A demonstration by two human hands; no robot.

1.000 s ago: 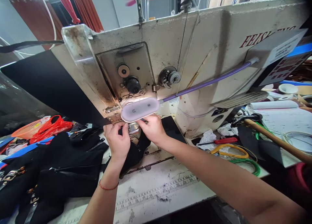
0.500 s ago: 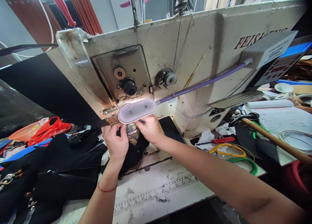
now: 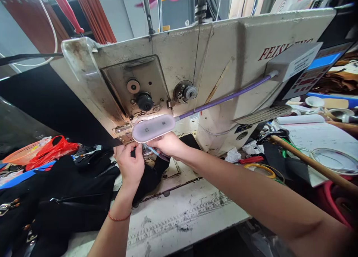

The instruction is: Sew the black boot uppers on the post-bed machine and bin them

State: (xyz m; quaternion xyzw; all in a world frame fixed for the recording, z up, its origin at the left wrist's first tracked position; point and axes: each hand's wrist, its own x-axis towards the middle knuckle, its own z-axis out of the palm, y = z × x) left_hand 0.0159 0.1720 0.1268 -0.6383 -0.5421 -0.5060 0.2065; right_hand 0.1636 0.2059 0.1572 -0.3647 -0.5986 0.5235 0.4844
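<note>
My left hand [image 3: 129, 164] is closed in a pinch just left of the needle area, its fingertips partly behind the lamp; what they grip is hidden. Under the lamp, my right hand [image 3: 169, 143] is closed, with a slim pale-blue tool [image 3: 151, 149] jutting from below its fingers. The tool's kind cannot be made out. Black fabric [image 3: 149, 180] lies below both hands on the bed of the sewing machine [image 3: 220, 70]. A lit oval lamp [image 3: 153, 128] on a purple flexible neck covers the needle and some fingers.
Black fabric pieces with zips and buckles [image 3: 81, 208] are heaped at left, near an orange basket [image 3: 21, 152] and a red plastic bag [image 3: 53, 152]. At right are yellow-handled scissors [image 3: 261, 169], a wooden handle [image 3: 304, 152] and a notebook [image 3: 313, 132]. A printed ruler [image 3: 179, 221] runs along the front.
My right hand has moved up and further behind the lamp, and the pale-blue tool now shows beneath it. My left hand keeps its pinch. The view has shifted slightly.
</note>
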